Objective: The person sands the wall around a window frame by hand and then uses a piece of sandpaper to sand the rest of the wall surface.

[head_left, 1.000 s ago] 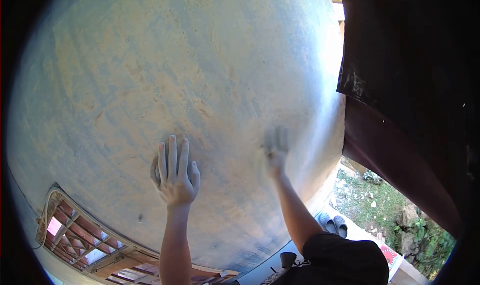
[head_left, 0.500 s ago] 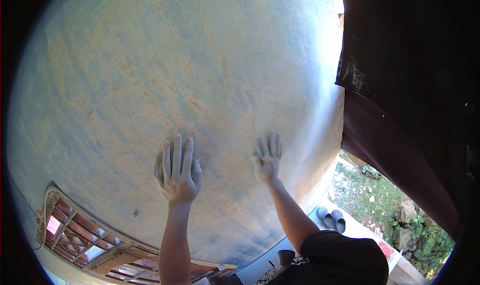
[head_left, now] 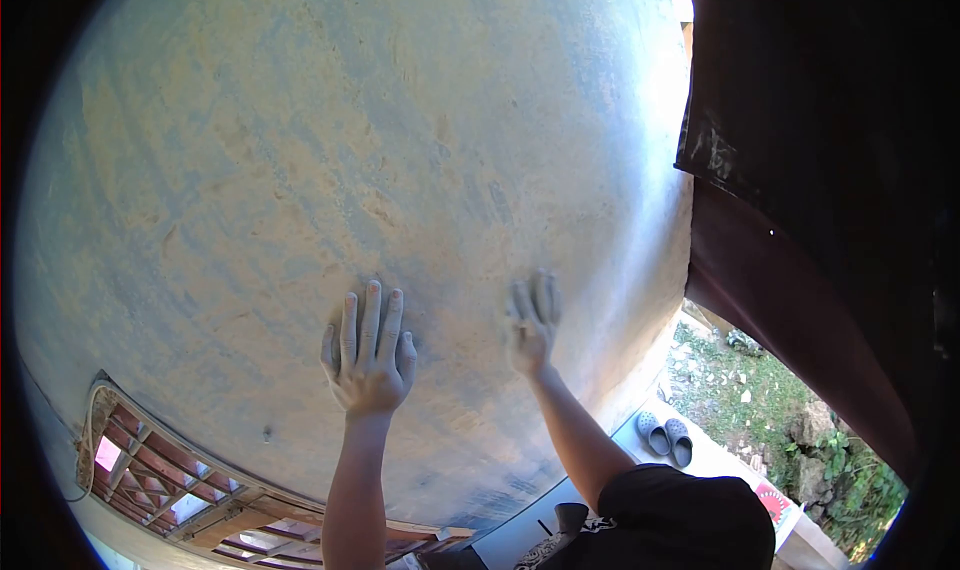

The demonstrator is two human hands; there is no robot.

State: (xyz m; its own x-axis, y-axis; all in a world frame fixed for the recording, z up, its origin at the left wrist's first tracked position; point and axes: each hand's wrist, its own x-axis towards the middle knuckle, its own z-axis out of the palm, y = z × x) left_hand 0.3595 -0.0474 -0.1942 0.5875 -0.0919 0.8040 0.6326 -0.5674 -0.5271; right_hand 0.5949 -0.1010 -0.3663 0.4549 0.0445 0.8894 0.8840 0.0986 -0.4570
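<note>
Big pale panel (head_left: 330, 140) | in front of both hands, going up past them | left hand (head_left: 371, 370): flat, fingers a bit apart | right hand (head_left: 531, 335) (blurry, I see): fingers look apart too, nearer the bright edge (head_left: 662, 100)

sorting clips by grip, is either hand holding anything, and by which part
No hold shows: the left hand is open against the pale surface, the right hand, blurred, seems so too; anything under the palms is hidden.
</note>
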